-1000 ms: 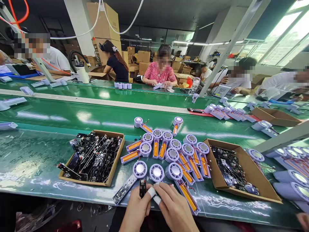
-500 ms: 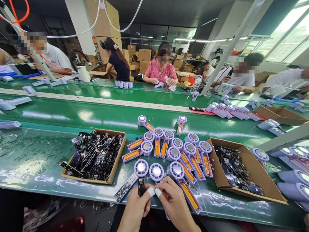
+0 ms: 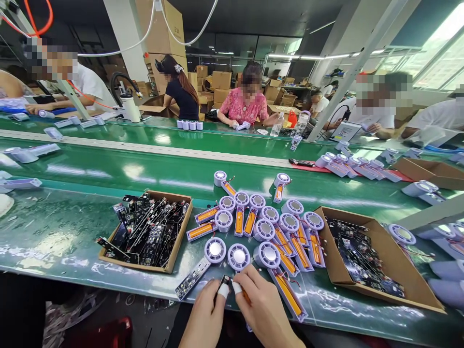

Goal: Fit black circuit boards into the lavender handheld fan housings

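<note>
My left hand [image 3: 208, 309] pinches a small black circuit board [image 3: 224, 281] at the front edge of the bench. Beside it, my right hand [image 3: 259, 302] has its fingers closed around the handle of a purple fan unit [image 3: 238, 257], whose round head points away from me. White covers sit on a fingertip of each hand, and the tips are close together. Left of them lies a fan unit with a board in its handle [image 3: 192, 279]. To the right, another fan unit [image 3: 267, 255] shows an orange battery [image 3: 290, 295] in its handle.
Cardboard trays of black boards stand at left [image 3: 169, 266] and right [image 3: 416, 290]. Several purple fan units [image 3: 264, 229] lie beyond my hands. Across the green conveyor [image 3: 174, 176], several people sit working. A slanted metal post [image 3: 357, 63] rises at right.
The view has shifted slightly, moving the scene rightward. The black board in my left hand has tilted toward my right hand. Across the belt, a person's hand has moved away from a plastic bag.
</note>
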`<state>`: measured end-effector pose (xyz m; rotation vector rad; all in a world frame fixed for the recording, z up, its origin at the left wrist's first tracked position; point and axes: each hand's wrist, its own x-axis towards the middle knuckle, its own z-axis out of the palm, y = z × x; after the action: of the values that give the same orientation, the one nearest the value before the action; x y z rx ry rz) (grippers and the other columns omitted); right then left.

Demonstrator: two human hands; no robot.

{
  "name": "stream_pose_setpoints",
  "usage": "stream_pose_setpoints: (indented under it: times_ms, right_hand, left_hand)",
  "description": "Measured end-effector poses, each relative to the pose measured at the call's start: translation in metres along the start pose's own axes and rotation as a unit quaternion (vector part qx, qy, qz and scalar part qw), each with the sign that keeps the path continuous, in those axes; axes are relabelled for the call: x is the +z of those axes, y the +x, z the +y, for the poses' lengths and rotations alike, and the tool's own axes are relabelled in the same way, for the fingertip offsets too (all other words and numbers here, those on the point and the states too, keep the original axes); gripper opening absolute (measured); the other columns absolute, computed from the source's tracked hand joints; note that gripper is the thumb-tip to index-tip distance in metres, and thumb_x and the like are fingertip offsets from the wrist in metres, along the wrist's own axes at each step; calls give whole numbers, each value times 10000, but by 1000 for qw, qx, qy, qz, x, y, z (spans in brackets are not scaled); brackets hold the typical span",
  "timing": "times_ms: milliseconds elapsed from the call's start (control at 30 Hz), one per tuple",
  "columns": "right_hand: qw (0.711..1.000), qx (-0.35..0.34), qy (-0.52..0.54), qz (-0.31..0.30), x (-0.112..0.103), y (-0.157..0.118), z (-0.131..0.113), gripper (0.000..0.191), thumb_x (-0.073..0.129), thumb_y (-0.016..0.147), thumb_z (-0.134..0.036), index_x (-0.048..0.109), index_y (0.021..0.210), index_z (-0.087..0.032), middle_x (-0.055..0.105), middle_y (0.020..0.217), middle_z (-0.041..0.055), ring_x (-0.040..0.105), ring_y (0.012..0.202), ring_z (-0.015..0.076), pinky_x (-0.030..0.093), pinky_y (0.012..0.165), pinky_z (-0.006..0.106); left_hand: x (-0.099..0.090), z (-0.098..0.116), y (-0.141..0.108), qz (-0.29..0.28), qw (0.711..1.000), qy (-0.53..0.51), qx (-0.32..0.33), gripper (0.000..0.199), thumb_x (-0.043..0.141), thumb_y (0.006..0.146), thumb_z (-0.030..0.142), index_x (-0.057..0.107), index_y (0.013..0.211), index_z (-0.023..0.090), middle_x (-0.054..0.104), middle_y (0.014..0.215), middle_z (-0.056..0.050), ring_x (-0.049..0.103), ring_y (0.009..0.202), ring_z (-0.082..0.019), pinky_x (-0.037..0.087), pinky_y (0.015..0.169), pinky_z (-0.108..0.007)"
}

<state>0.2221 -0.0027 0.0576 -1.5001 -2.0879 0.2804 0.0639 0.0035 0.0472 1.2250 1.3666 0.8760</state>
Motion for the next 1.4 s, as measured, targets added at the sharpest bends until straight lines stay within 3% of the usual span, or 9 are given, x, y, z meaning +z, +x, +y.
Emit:
stream_pose_setpoints:
  times_ms: [200, 333, 500, 700, 800, 1033, 1133, 1233, 1400]
  right_hand:
    - [993, -35, -93, -55, -13, 10, -8, 252, 491, 784, -3, 574, 901, -211, 626, 899, 43, 628, 692, 192, 426, 555, 271]
    - [990, -40, -115, -70, -13, 13, -10, 235, 498, 793, 1, 575, 882, -203, 630, 900, 54, 638, 752, 221, 441, 586, 291]
    - [995, -9, -52, -87, -9, 11, -5, 231, 446, 882, -32, 561, 933, -225, 590, 938, 37, 619, 730, 203, 433, 594, 298]
    - [991, 11, 52, -125, -18, 12, 3, 328, 422, 926, -56, 540, 1144, -272, 546, 1001, 21, 612, 790, 175, 449, 668, 276]
    - [986, 12, 97, -134, -24, 16, 3, 314, 410, 940, -63, 589, 1081, -279, 529, 942, 7, 595, 785, 158, 446, 679, 259]
    - [981, 43, 165, -93, -17, 10, 3, 301, 428, 936, -89, 623, 1078, -270, 573, 980, 21, 599, 819, 168, 473, 718, 278]
    - [972, 96, 210, -48, -17, -2, 8, 335, 475, 929, -138, 572, 1215, -283, 565, 1124, 44, 599, 804, 154, 505, 744, 278]
    - [964, 138, 229, 15, -26, -11, 14, 366, 485, 934, -192, 527, 1285, -287, 557, 1151, 61, 608, 813, 153, 528, 753, 277]
    - [969, 113, 220, 17, -37, -14, 14, 219, 536, 923, -222, 681, 1071, -293, 656, 1060, 48, 657, 901, 180, 542, 786, 263]
  left_hand:
    - [-1, 7, 0, -39, 986, 151, 65, 246, 476, 900, 275, 713, 890, 207, 730, 888, -104, 654, 831, -274, 486, 759, -353]
    - [-4, 8, -2, -75, 954, 264, 120, 261, 414, 899, 181, 674, 912, 194, 718, 906, -127, 679, 845, -301, 480, 737, -369]
    - [-16, 15, 3, -120, 925, 321, 165, 252, 385, 891, 113, 619, 912, 203, 698, 882, -100, 676, 789, -259, 459, 677, -317]
    - [-29, 25, 13, -190, 904, 343, 169, 244, 342, 914, 90, 544, 857, 215, 657, 875, -40, 622, 793, -207, 412, 678, -276]
    - [-32, 27, 17, -207, 904, 330, 178, 222, 349, 928, 114, 496, 805, 226, 631, 835, -8, 597, 761, -181, 378, 650, -255]
    - [-31, 21, 13, -201, 920, 282, 181, 223, 355, 950, 160, 532, 836, 234, 637, 844, -3, 595, 769, -174, 393, 671, -252]
    - [-28, 14, 7, -159, 945, 242, 152, 235, 375, 954, 197, 605, 958, 245, 677, 905, -26, 621, 851, -199, 434, 761, -273]
    - [-24, 9, 1, -104, 969, 198, 106, 255, 415, 947, 280, 654, 1028, 241, 701, 827, -45, 631, 780, -220, 466, 725, -294]
    - [-19, 4, -4, -45, 992, 108, 49, 367, 484, 914, 357, 581, 1253, 255, 733, 936, -65, 637, 691, -204, 497, 652, -292]
